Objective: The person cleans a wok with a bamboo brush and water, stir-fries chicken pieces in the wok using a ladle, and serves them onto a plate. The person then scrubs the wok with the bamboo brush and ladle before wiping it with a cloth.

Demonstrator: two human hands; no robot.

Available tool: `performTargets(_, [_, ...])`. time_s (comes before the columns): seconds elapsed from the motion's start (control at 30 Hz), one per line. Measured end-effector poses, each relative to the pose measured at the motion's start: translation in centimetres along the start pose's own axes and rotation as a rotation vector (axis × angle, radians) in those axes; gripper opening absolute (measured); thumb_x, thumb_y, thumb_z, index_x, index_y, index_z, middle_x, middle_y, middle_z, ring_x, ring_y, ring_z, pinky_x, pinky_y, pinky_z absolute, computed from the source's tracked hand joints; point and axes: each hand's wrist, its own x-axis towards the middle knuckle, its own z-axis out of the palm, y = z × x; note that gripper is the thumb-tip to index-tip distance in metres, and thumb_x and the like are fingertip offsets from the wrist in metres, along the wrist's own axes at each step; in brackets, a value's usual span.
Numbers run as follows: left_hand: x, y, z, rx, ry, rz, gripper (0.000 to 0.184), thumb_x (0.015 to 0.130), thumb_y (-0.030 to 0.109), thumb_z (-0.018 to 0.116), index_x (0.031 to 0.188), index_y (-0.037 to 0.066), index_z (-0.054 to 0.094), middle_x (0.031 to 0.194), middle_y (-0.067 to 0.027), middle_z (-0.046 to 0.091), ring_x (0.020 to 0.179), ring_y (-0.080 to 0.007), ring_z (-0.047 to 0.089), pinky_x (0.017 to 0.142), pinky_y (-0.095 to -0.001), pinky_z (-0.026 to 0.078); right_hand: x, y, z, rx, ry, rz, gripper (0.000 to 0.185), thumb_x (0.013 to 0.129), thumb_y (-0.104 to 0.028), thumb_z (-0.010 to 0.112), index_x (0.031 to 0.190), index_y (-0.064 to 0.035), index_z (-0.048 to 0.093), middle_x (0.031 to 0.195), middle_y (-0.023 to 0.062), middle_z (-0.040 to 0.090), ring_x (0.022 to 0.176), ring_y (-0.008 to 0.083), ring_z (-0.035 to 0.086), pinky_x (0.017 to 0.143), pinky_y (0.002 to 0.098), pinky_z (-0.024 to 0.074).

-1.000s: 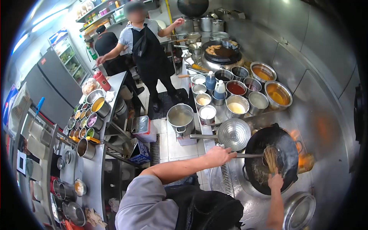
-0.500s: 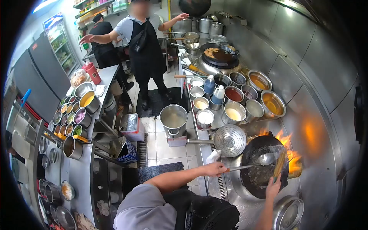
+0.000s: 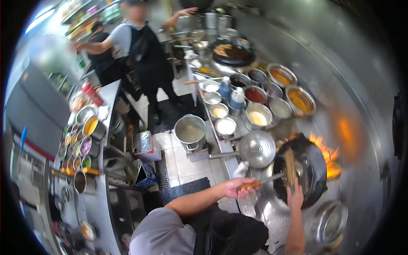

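My left hand [image 3: 241,188] is closed around the wooden handle of a ladle [image 3: 272,177], whose metal shaft reaches over the dark wok [image 3: 313,187]. The ladle's bowl is partly hidden behind a bamboo wok brush [image 3: 290,165]. My right hand [image 3: 295,197] grips the lower end of that brush at the wok's near side. The brush stands roughly upright in the picture, its bristles over the inside of the wok. Flames [image 3: 325,148] rise along the wok's far right rim.
A perforated strainer [image 3: 257,148] lies left of the wok. Pots of sauces, including a red sauce [image 3: 256,95], stand beyond it. Metal bowls [image 3: 330,223] sit near my right arm. A large stockpot [image 3: 190,129] stands left. A person in a black apron [image 3: 146,59] has both arms spread.
My right hand and the brush have moved left across the wok, now overlapping the ladle. My left hand has turned and dropped slightly, still holding the ladle. The whole view has shifted and blurred.
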Motion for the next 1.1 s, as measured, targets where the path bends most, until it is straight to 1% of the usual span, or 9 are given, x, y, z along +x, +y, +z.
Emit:
performTargets(0.1, [-1.2,0.5,1.6,0.169,0.170,0.048,0.041,0.101,0.037,0.055,0.123,0.002,0.051,0.073,0.0028,0.047,0.051,-0.0036,0.036,0.040,-0.0177,0.026,-0.4,2.8,1.8,-0.113,0.111,0.094,0.068,0.092,-0.041,0.061,0.152,-0.0241,0.034,0.125,0.0304,0.056,0.096,0.0507,0.062,0.082,0.0524,0.0523])
performTargets(0.2, [0.1,-2.1,1.8,1.727,0.453,0.428,0.043,0.094,0.026,0.064,0.125,0.001,0.048,0.086,-0.0074,0.061,0.068,-0.0195,0.061,0.056,-0.0352,0.047,-0.1,7.5,-2.2,-0.262,-0.064,0.336,0.060,0.089,-0.039,0.065,0.142,-0.0191,0.045,0.119,0.0234,0.060,0.099,0.0455,0.062,0.086,0.0512,0.0518])
performTargets(0.3, [1.1,-2.3,2.2,2.230,0.786,0.512,0.045,0.091,0.027,0.066,0.125,0.004,0.049,0.084,-0.0131,0.064,0.070,-0.0282,0.065,0.063,-0.0429,0.053,-0.6,10.2,-5.1,-0.334,-0.125,0.421,0.059,0.086,-0.039,0.069,0.139,-0.0211,0.051,0.118,0.0193,0.062,0.106,0.0386,0.063,0.091,0.0480,0.0512])
performTargets(0.43, [2.1,0.5,-1.1,1.831,0.615,0.593,0.046,0.091,0.038,0.067,0.121,0.007,0.053,0.085,-0.0086,0.065,0.075,-0.0219,0.066,0.062,-0.0383,0.054,-0.5,10.6,-10.8,-0.178,0.193,0.448,0.060,0.084,-0.040,0.072,0.136,-0.0144,0.056,0.122,0.0196,0.064,0.112,0.0371,0.062,0.094,0.0449,0.0498])
performTargets(0.5, [1.2,2.4,-2.8,0.808,0.415,0.041,0.045,0.096,0.039,0.063,0.128,0.009,0.051,0.094,-0.0016,0.064,0.079,-0.0135,0.063,0.066,-0.0293,0.050,0.1,7.9,-14.5,0.027,0.353,0.442,0.058,0.087,-0.033,0.072,0.135,-0.0055,0.056,0.130,0.0202,0.062,0.119,0.0333,0.060,0.098,0.0406,0.0466])
performTargets(0.67, [1.5,0.4,-1.5,0.891,0.439,0.095,0.036,0.100,0.039,0.058,0.121,0.011,0.052,0.080,0.0029,0.052,0.057,-0.0032,0.044,0.045,-0.0193,0.034,2.6,11.6,-12.1,0.271,0.697,0.286,0.056,0.096,-0.029,0.063,0.142,-0.0014,0.047,0.134,0.0200,0.059,0.120,0.0313,0.059,0.102,0.0370,0.0430])
performTargets(0.8, [2.0,-0.5,-0.9,0.606,0.309,0.094,0.030,0.101,0.035,0.056,0.116,0.010,0.052,0.076,0.0027,0.048,0.051,-0.0037,0.040,0.037,-0.0194,0.026,2.5,12.2,-3.1,0.037,0.441,0.155,0.065,0.089,-0.027,0.068,0.143,-0.0003,0.043,0.130,0.0282,0.058,0.122,0.0410,0.056,0.102,0.0430,0.0429])
performTargets(0.87, [1.8,-0.6,-0.9,0.649,0.308,0.108,0.027,0.101,0.034,0.055,0.115,0.010,0.052,0.076,0.0025,0.049,0.050,-0.0038,0.040,0.037,-0.0195,0.026,2.0,8.6,-3.8,0.024,-0.144,0.482,0.068,0.080,-0.026,0.075,0.141,-0.0091,0.049,0.120,0.0273,0.064,0.112,0.0430,0.062,0.096,0.0477,0.0486])
performTargets(1.1, [0.3,-1.1,1.5,0.412,0.276,0.105,0.022,0.102,0.031,0.054,0.112,0.011,0.053,0.075,0.0029,0.049,0.051,-0.0032,0.040,0.037,-0.0187,0.025,1.6,8.0,-2.3,-0.249,0.057,0.450,0.070,0.085,-0.029,0.071,0.147,-0.0181,0.039,0.116,0.0219,0.059,0.097,0.0434,0.064,0.082,0.0519,0.0526])
